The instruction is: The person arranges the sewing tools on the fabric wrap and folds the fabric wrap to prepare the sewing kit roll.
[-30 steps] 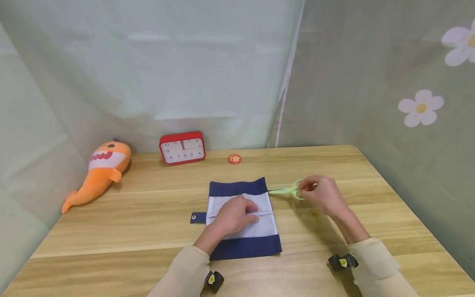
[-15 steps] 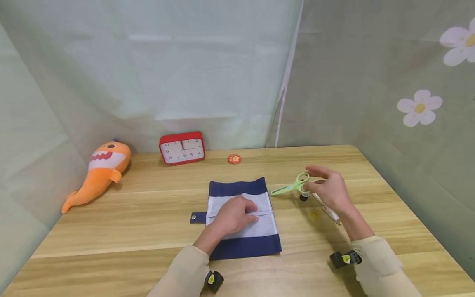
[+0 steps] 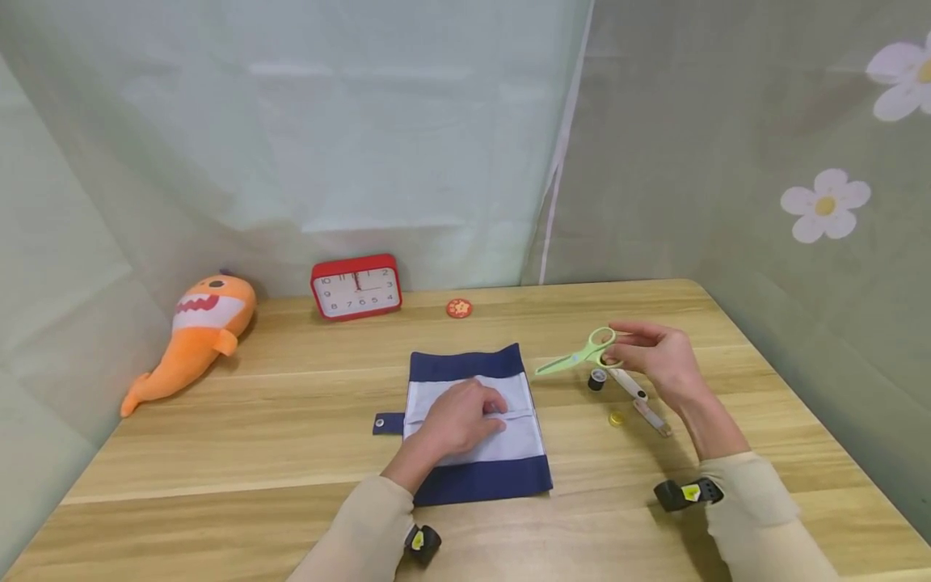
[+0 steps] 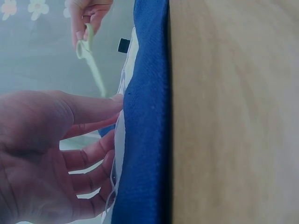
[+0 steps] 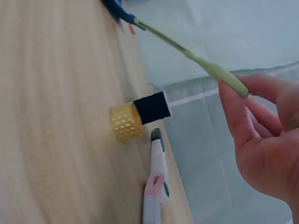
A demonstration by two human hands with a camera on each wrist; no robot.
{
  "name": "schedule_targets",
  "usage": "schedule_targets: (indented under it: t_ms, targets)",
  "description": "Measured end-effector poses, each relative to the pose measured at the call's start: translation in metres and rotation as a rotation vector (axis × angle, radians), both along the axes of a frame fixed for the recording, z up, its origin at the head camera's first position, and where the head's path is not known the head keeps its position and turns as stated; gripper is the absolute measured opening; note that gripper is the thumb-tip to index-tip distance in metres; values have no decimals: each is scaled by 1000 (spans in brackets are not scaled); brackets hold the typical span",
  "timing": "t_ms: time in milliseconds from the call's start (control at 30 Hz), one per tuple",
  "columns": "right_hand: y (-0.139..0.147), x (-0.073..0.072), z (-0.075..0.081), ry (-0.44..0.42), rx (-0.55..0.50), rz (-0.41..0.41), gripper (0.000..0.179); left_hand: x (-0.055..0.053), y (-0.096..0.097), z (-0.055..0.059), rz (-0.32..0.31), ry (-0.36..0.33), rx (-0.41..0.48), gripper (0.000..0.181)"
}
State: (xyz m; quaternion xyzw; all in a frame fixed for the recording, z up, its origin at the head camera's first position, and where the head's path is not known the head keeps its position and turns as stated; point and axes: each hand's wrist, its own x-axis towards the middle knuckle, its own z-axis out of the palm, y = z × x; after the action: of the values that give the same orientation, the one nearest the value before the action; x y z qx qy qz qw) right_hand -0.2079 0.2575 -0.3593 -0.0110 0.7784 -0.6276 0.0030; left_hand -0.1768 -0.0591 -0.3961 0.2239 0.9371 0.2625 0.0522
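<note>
My right hand [image 3: 672,364] pinches a pair of light green scissors [image 3: 578,356] by the handle loops, thumb against fingers. The scissors hang over the table, closed blades toward the pouch. A navy cloth pouch [image 3: 480,482] lies unfolded, its pale lining [image 3: 520,440] facing up and a snap strap [image 3: 389,423] out to the left. My left hand [image 3: 461,416] rests on the lining with loosely bent fingers. The left wrist view shows its thumb and fingertips touching the lining, beside the navy border [image 4: 145,116].
Below the right hand are a black thread spool [image 5: 153,108], a gold dimpled thimble [image 5: 125,122], a slim white dark-tipped tool [image 5: 159,163] and a pinkish-grey one [image 5: 152,205]. A red clock [image 3: 356,288], red round badge [image 3: 459,308] and orange plush shark [image 3: 192,339] are farther back.
My right hand has lifted the scissors and drawn them right, away from the pouch edge. The spool and slim tools have come into sight. The left hand keeps its place.
</note>
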Motion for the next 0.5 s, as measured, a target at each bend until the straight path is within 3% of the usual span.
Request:
schedule_targets:
  t_ms: [233, 500]
  targets:
    - [0, -5, 11, -64, -147, 46, 62, -1, 1, 0, 13, -6, -7, 12]
    - [-6, -15, 10, -103, -137, 120, 56, -2, 2, 0, 19, -26, -11, 12]
